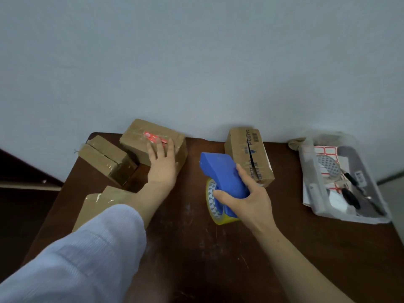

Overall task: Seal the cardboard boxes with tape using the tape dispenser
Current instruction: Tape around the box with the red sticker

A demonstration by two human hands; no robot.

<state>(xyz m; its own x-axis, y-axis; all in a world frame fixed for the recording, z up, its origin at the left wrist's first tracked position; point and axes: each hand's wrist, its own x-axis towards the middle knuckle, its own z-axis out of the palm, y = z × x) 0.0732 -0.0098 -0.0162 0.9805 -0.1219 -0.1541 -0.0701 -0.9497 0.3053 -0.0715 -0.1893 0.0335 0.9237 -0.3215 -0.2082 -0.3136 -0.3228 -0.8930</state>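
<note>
While the blue tape dispenser [220,171] is held upright over the bench [196,254], its handle is wrapped by the curled fingers and thumb of the right grip [251,197]. The yellow-edged tape roll [215,207] is seen just below that grip, low over the dark wood; whether it touches the surface cannot be told. The left grip [160,165] is laid flat, fingers straight and slightly spread, on top of a taped cardboard box with a red label [140,138]. Just beyond the right grip a second box with printed lettering [240,149] is set, a dark slit showing along its top seam. To the left of the left grip a third box [102,156] is placed beside the labelled one, and a fourth box [98,202], nearer than that grip, is partly covered by the pale blue sleeve [87,248]. Well to the right of the right grip, a clear plastic tray [376,178] of labels and tools is seen.
</note>
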